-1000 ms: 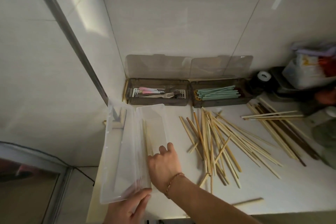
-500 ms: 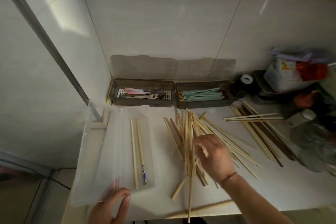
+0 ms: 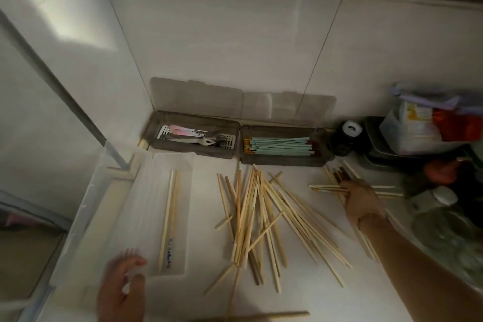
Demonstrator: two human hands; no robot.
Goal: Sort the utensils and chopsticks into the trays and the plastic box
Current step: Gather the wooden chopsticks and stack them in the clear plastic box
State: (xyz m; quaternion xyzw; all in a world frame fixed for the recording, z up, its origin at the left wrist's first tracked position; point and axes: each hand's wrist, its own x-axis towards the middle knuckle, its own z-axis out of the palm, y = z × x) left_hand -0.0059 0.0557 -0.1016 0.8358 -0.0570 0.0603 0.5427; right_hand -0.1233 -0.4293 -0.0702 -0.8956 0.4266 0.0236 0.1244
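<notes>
Right hand (image 3: 362, 202) reaches far right of the plastic box (image 3: 146, 217), palm down on a small bunch of chopsticks (image 3: 326, 188) lying crosswise on the table (image 3: 198, 282); fingers spread over them, can't tell if actually gripping. Left hand (image 3: 122, 287) at near end of the box, fingers loosely apart & blurred, thumb by the box's front edge, holding nothing visible.

Inside the box: two long chopsticks (image 3: 168, 219) side by side, lengthwise, one w/ a blue patterned end toward the near side. Box's clear lid (image 3: 86, 206) flipped open on its left.

Just right of the box: big loose pile of pale wooden chopsticks (image 3: 261, 219), crisscrossed, fanning toward the near edge. One more stick (image 3: 261, 316) lies along the table's near edge.

Behind the box, against the wall: two dark trays w/ lids up. Left tray (image 3: 194, 154) holds forks & pink-handled utensils (image 3: 193, 136). Right tray (image 3: 282, 162) holds mint-green chopsticks (image 3: 279, 146), neatly parallel.

Far right of the box: dark clutter, a plastic bag (image 3: 428, 123), a black round item w/ white top (image 3: 351, 129) – details too dim to tell.
</notes>
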